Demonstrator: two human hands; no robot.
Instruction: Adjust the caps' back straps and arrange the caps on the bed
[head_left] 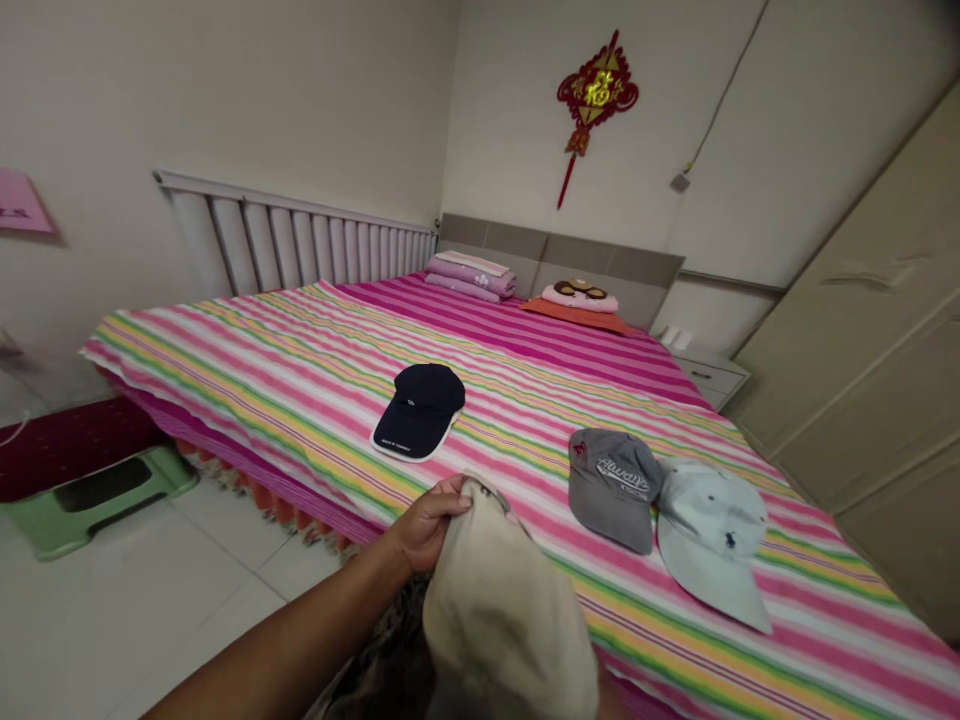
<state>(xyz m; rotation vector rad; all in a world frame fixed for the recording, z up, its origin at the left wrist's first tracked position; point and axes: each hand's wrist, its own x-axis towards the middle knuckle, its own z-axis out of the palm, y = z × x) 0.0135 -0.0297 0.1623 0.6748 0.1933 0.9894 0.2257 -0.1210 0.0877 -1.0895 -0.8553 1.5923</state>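
Note:
My left hand [433,522] pinches the edge of a beige cap [510,600] between thumb and fingers, in front of the bed's near edge. The cap hangs tilted, its crown toward me. A sliver of skin from my right hand or wrist [611,697] shows low beside the cap; its fingers are hidden. Beyond, a dark navy cap [421,408] with a white-edged brim lies on the striped bed sheet [300,345]. To the right, a grey cap [613,488] with white lettering touches a pale mint cap [712,520]; both brims point toward me.
Folded lilac bedding [469,278] and a pink folded item [579,298] on orange cloth lie near the headboard [570,262]. A green stool [105,500] stands on the tiled floor at left. A radiator [300,235] lines the wall; a wardrobe [862,400] rises at right.

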